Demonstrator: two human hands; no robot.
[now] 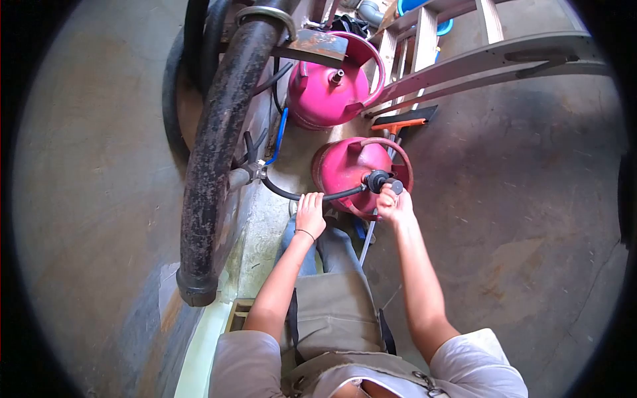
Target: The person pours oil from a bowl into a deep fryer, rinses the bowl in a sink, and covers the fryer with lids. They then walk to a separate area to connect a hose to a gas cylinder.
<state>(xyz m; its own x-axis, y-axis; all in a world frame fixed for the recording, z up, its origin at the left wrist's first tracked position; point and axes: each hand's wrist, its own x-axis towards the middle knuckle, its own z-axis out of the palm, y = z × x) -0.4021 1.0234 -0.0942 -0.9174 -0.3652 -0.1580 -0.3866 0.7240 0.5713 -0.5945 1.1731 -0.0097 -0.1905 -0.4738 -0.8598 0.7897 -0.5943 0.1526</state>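
A pink gas cylinder (338, 166) stands upright in front of my knees, with a black gas regulator (377, 180) on its valve. My right hand (395, 205) has its fingers closed around the regulator's grey-ended knob (397, 186). From the regulator a black rubber hose (282, 192) curves left to a metal valve fitting (255, 172) with a blue lever (279, 136). My left hand (310, 215) is curled over the middle of this hose, with the fingertips on top and the thumb hidden.
A second pink cylinder (325, 99) stands behind the first. Thick black pipe (222, 132) rises at the left beside a low wall. A metal ladder (491, 63) leans at the back right, near an orange-and-black squeegee (405, 124).
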